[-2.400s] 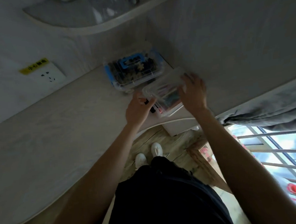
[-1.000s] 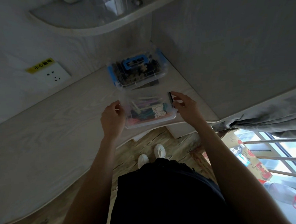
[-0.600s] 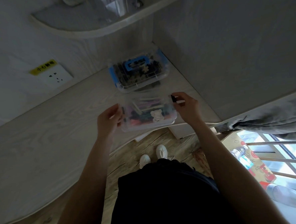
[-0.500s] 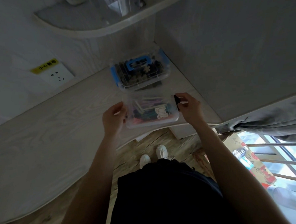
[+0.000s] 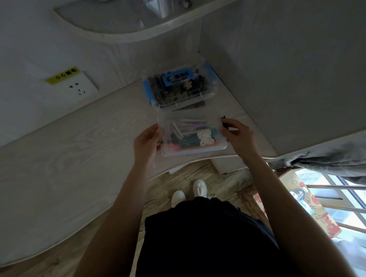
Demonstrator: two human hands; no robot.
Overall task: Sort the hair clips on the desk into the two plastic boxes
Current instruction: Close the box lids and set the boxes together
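- Head view, the step in hand: the clear rectangular plastic box point(image 5: 191, 135), lidded and full of coloured hair clips, sits between both hands near the front edge of the pale wood-grain desk point(image 5: 76, 157). I judge the step to be seating or positioning this box. To do it well, keep the box level so the clips do not slide to one end, press evenly from both short sides, and set it down well in from the desk's curved edge, since the floor lies directly below.
- Head view, the second box: the clear plastic box with blue latches and a blue handle point(image 5: 180, 86) stands just behind the first, closed, holding darker clips. The two boxes look almost touching; leave a little room so the blue latches are not knocked.
- Head view, left hand: the left hand point(image 5: 147, 141) presses its fingers against the box's left short side, gripping it; the box's corner lies right at the fingertips.
- Head view, right hand: the right hand point(image 5: 236, 133) holds the box's right short side, and a small black clip-like piece point(image 5: 224, 123) shows at its fingertips. Whether that piece is pinched or merely lying against the box I cannot tell.
- Head view, loose clips: none is visible on the bare desk, so sorting looks nearly finished.
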